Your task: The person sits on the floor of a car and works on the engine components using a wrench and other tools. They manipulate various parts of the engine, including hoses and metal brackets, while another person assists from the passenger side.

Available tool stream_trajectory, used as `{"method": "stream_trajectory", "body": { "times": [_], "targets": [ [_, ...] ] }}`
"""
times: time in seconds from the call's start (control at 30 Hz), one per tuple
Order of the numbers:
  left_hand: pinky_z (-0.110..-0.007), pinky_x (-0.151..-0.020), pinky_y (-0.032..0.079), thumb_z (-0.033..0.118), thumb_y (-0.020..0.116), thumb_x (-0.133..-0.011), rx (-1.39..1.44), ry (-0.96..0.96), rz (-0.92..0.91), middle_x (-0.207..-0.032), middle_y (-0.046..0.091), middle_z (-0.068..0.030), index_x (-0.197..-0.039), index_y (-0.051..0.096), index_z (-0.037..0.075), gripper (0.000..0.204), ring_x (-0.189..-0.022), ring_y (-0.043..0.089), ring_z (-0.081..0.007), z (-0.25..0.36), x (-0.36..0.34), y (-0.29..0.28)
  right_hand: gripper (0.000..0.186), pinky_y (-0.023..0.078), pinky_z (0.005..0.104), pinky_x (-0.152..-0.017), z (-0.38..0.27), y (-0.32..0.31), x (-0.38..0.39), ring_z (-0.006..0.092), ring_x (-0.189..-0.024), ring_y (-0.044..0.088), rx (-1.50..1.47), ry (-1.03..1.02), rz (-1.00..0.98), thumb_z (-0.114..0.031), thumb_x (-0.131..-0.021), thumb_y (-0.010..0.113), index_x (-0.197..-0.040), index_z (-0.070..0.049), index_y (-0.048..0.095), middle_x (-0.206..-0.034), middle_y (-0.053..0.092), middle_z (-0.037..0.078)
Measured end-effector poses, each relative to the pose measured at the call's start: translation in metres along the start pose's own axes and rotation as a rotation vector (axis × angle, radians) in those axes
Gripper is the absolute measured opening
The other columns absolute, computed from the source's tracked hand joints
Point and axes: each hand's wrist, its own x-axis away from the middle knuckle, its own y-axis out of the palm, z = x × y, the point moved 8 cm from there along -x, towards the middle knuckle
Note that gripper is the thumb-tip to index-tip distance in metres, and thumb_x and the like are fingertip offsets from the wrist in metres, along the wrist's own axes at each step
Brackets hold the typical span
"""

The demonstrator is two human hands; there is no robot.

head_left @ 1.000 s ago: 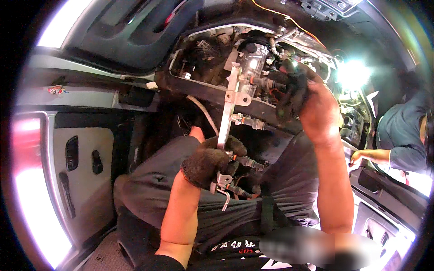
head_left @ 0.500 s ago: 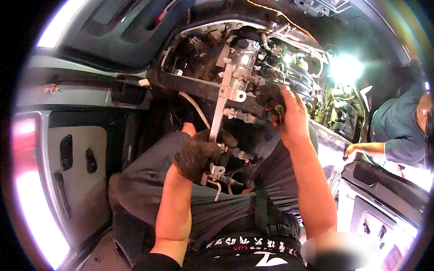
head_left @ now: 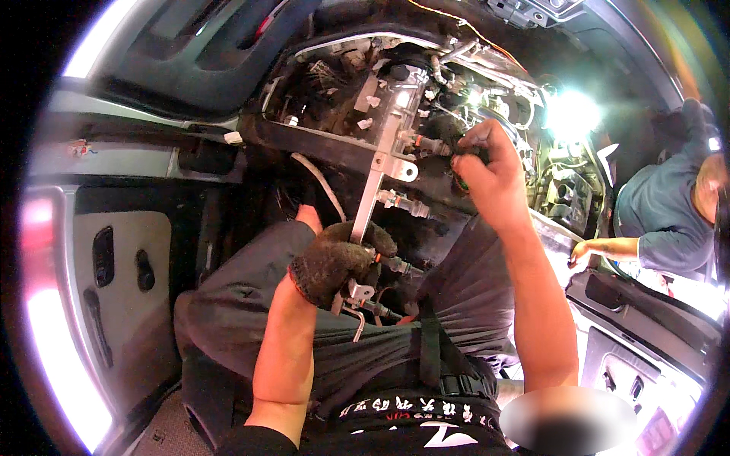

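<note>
My left hand [head_left: 334, 258], in a dark knitted glove, is wrapped round the lower part of a silver fuel rail [head_left: 370, 194]. The rail is held tilted above my lap, its top leaning away from me. Several fuel injectors [head_left: 403, 204] stick out from its right side, and a bent metal pipe [head_left: 360, 327] hangs at its near end. Bare and curled, my right hand [head_left: 494, 171] is beside the outer end of the uppermost injector [head_left: 427, 144]. Its fingers are closed around something dark with a bit of green; I cannot make out what it is.
Beyond the rail lies an open engine bay [head_left: 319, 87] with a metal engine part [head_left: 407, 95] and hoses. A bright lamp [head_left: 572, 112] shines at the right. Another person [head_left: 661, 205] leans in at the far right. A door panel [head_left: 129, 273] stands at the left.
My right hand has moved up and slightly left to the uppermost injector, and its fingers have curled in. My left hand still grips the rail in nearly the same place.
</note>
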Motion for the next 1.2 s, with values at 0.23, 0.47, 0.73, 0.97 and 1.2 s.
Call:
{"method": "stream_trajectory", "body": {
  "times": [0.23,0.47,0.73,0.97,1.2],
  "targets": [
    [-0.026,-0.062,0.05,0.019,0.066,-0.073,0.01,0.026,0.023,-0.089,0.066,-0.0081,-0.107,0.064,-0.001,0.04,-0.073,0.061,-0.0155,-0.014,-0.007,-0.018,0.012,0.04,0.0267,-0.056,0.039,0.013,0.013,0.0118,-0.06,0.048,-0.505,0.603,0.261,-0.014,-0.085,0.057,-0.089,-0.003,0.06,-0.075,0.055,0.004],
    [-0.026,-0.062,0.05,0.021,0.069,-0.074,0.065,-0.024,-0.055,-0.09,0.066,-0.0079,-0.109,0.063,-0.001,0.042,-0.073,0.061,-0.0149,-0.016,-0.009,-0.015,0.019,0.044,0.0278,-0.055,0.017,0.013,0.001,0.011,-0.059,0.052,-0.023,0.172,-0.004,-0.014,-0.09,0.058,-0.105,-0.003,0.052,-0.075,0.056,0.004],
    [-0.026,-0.055,0.047,0.016,0.064,-0.081,0.179,0.004,-0.041,-0.077,0.063,-0.0058,-0.112,0.065,-0.003,0.036,-0.065,0.059,-0.0131,-0.02,-0.013,-0.014,0.022,0.039,0.0312,-0.059,0.042,0.004,0.007,0.0124,-0.064,0.043,-0.206,0.427,0.346,-0.022,-0.09,0.051,-0.089,-0.003,0.06,-0.071,0.049,0.003],
    [-0.026,-0.059,0.049,0.016,0.063,-0.08,0.14,-0.019,-0.018,-0.078,0.064,-0.0073,-0.112,0.065,-0.002,0.037,-0.065,0.059,-0.0145,-0.016,-0.01,-0.015,0.017,0.049,0.0273,-0.06,0.035,0.006,0.016,0.0136,-0.072,0.056,-0.471,0.232,0.289,-0.014,-0.095,0.058,-0.107,-0.004,0.053,-0.083,0.056,0.005],
    [-0.027,-0.06,0.052,0.021,0.07,-0.071,0.003,0.058,0.024,-0.089,0.066,-0.0071,-0.105,0.064,0.001,0.04,-0.069,0.061,-0.0147,-0.003,-0.003,-0.017,0.021,0.047,0.0244,-0.06,0.03,0.022,0.012,0.0092,-0.072,0.055,-0.556,0.286,0.111,-0.006,-0.09,0.062,-0.109,-0.005,0.053,-0.085,0.058,0.003]
  ]
}}
